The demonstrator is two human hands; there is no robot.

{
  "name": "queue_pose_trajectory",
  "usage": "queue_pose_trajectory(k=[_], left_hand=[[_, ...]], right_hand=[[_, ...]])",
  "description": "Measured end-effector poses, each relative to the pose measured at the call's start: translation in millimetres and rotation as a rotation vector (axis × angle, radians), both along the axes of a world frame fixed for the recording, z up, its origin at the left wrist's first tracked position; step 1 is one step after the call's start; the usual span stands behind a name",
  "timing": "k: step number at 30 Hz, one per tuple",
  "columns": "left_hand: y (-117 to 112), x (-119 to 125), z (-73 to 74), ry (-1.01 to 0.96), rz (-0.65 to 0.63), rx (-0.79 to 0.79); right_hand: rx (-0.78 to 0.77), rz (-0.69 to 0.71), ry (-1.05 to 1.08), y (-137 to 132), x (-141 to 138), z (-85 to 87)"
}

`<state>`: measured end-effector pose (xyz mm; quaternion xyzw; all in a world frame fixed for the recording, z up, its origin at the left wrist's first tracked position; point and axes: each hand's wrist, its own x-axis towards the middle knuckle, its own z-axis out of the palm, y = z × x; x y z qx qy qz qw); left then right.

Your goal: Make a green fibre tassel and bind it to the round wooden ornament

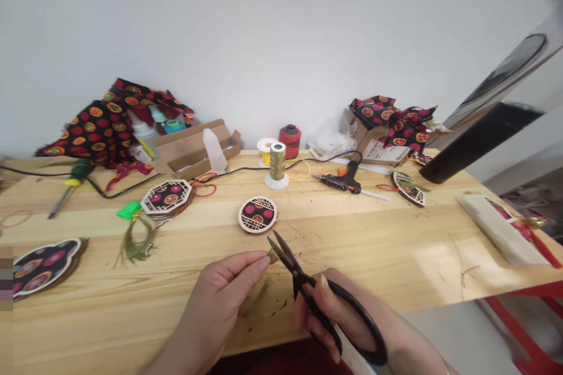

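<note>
Between the thumb and fingers of my left hand (233, 287) is pinched a small bunch of olive-green thread (274, 255). Its tips poke out toward the blades of black scissors (303, 281). My right hand (334, 310) grips the scissors by their handles, with the blades slightly apart around the thread ends. More of the green strands (259, 296) hang below my left hand. Just beyond the blades lies a round lattice-framed ornament (258, 215) with dark patterned fabric. A spool of olive thread (277, 162) stands upright behind it.
An octagonal ornament (167, 198) and a green tassel (136, 240) lie left; another ornament (46, 268) sits nearer. A glue gun (345, 179) rests right of the spool. Along the wall are a cardboard box (189, 149) and patterned fabric (109, 123). A black tube (479, 143) leans at right.
</note>
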<state>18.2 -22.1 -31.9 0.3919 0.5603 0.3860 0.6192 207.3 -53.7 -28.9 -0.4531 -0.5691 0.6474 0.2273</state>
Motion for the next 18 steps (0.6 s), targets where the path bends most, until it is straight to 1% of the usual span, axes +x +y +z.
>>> queue_pose_trajectory(k=[5, 9, 13, 18], left_hand=[[0.0, -0.3, -1.3, -0.010, -0.011, 0.004], [-0.1, -1.0, -1.7, -0.013, -0.017, 0.003], [0.4, 0.9, 0.8, -0.016, 0.010, -0.002], [-0.1, 1.2, 0.3, -0.003, -0.004, -0.005]], right_hand=[[0.016, -0.041, -0.050, -1.4, -1.1, 4.9], [0.053, -0.039, -0.072, -1.0, -0.8, 7.3], [0.052, -0.045, -0.051, -1.6, -0.1, 5.2], [0.044, -0.021, -0.064, -1.6, 0.3, 3.2]])
